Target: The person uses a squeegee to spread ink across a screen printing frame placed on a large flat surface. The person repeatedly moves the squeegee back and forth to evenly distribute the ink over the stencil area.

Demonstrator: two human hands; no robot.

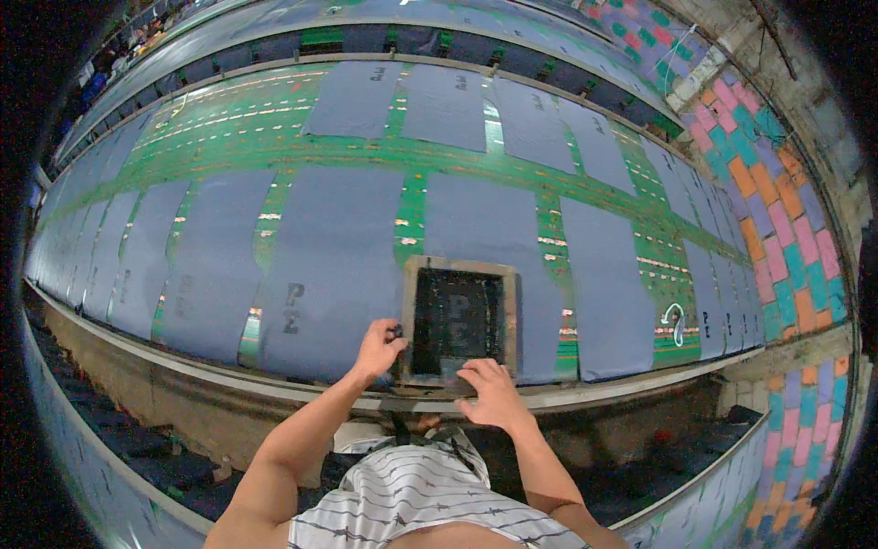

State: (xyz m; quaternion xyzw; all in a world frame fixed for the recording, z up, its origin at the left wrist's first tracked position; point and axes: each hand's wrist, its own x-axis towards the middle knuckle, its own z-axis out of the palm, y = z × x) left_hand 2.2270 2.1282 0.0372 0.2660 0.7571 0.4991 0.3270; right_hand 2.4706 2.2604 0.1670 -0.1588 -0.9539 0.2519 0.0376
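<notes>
A square screen frame (510,316) with a dark mesh lies on a blue-grey fabric panel (480,220), at the near edge of the long green table (256,151). My left hand (380,348) is closed on a small dark object (393,331) just left of the frame; what the object is, I cannot make out. My right hand (487,389) is at the frame's lower edge, fingers loosely bent and thumb apart, touching or just above a small grey piece (452,368) there. Whether it grips that piece is unclear.
More fabric panels (331,238) with dark printed marks line the table in two rows. A further table (535,41) runs behind. A wall of pink, teal and orange bricks (782,229) stands at the right. A near rail (672,370) edges the table, with another panelled surface (695,485) behind me.
</notes>
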